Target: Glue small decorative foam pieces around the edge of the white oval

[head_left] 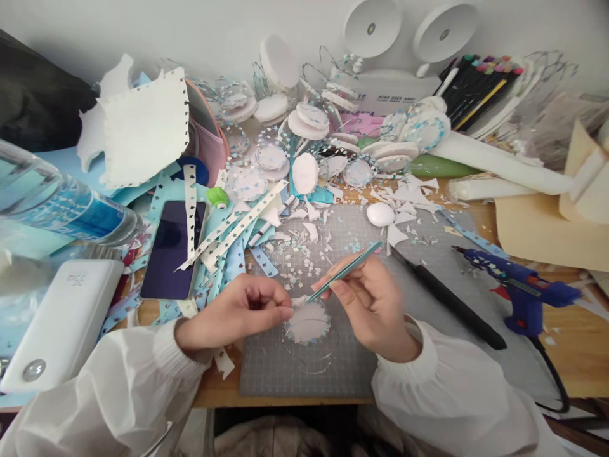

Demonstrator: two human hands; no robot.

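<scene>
My right hand (373, 298) grips a pair of teal tweezers (354, 266), their tips pointing down-left at the far rim of a white paper disc (308, 324). Tiny pale blue and white star cut-outs line the rim of this disc, and thin curved wires (316, 368) loop out over its near side. Just left of the disc, my left hand (247, 311) is closed, thumb pinched against forefinger; what sits between them is too small to make out. Loose star cut-outs (304, 260) lie scattered on the grey cutting mat (356, 374) beyond both hands.
On the right lie a black-handled craft tool (459, 308) and a blue glue gun (518, 285). A phone (174, 247), punched paper strips (238, 231), a power bank (64, 324) and a water bottle (71, 203) crowd the left. Decorated white discs (304, 174) pile up behind.
</scene>
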